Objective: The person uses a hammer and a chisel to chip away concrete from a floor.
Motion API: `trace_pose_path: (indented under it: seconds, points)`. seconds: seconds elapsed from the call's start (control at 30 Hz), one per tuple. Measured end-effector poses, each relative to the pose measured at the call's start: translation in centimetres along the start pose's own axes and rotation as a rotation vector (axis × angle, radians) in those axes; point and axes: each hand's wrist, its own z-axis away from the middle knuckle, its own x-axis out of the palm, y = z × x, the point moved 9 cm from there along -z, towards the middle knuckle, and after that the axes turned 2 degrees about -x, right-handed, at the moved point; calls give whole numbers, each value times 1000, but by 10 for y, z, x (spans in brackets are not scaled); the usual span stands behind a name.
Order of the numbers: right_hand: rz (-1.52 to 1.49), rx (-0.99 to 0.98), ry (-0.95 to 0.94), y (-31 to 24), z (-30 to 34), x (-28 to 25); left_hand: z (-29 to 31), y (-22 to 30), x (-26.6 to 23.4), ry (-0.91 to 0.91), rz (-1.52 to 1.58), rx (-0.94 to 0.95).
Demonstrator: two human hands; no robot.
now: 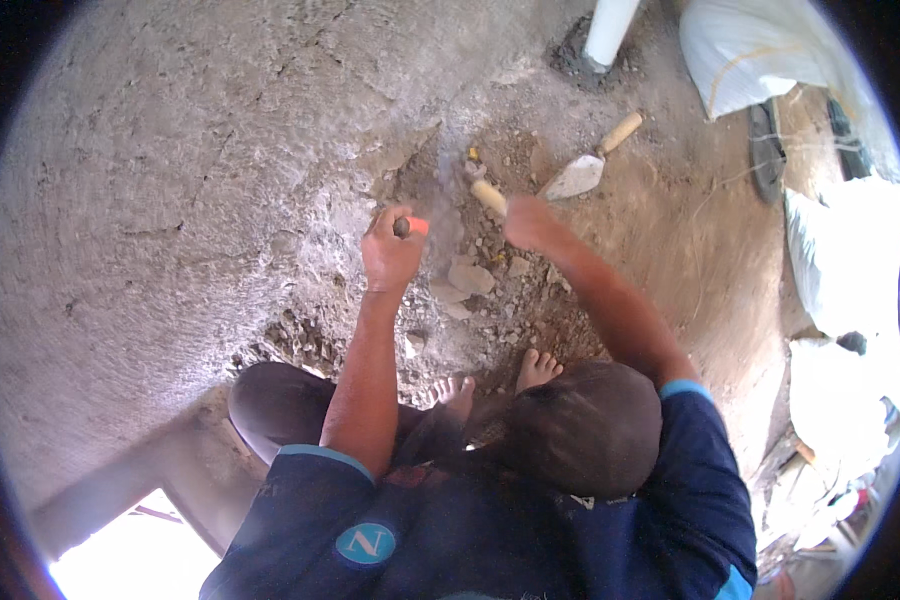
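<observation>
My left hand [390, 255] is closed around a chisel whose orange guard [419, 227] and round metal end show at the fist; the rest of it is hidden. It is held close to the broken foot of the rough wall. To the right, my right hand [534, 224], slightly blurred, grips a hammer by its pale wooden handle [488, 196]. The hammer's head, small and blurred, points up and away from me. Beyond that hand a pointing trowel [576, 178] with a wooden handle lies on the dirt. Flat stones [470, 277] and loose rubble lie between my forearms.
A rough grey wall [170, 200] rises along the left. At the far side a white pipe [610, 35] stands in grey mortar. White sacks [750, 55] and dark sandals [767, 150] lie on the right. My bare feet [540, 369] are at the rubble's near edge.
</observation>
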Motion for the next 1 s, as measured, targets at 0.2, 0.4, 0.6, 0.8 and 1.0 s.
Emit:
trace_pose_path:
  seconds: [0.2, 0.4, 0.6, 0.8, 1.0]
  points:
    - [-107, -2, -76, 20, 63, 17, 11, -46, 24, 61, 167, -175]
    - [-431, 367, 90, 53, 91, -43, -10, -27, 23, 84, 319, -103]
    - [-569, 360, 211, 72, 100, -70, -101, 84, 24, -26, 123, 194]
    - [-661, 289, 214, 53, 117, -69, -149, 84, 63, -68, -69, 312]
    - [-625, 314, 165, 66, 128, -60, -134, 85, 97, -592, -308, 339]
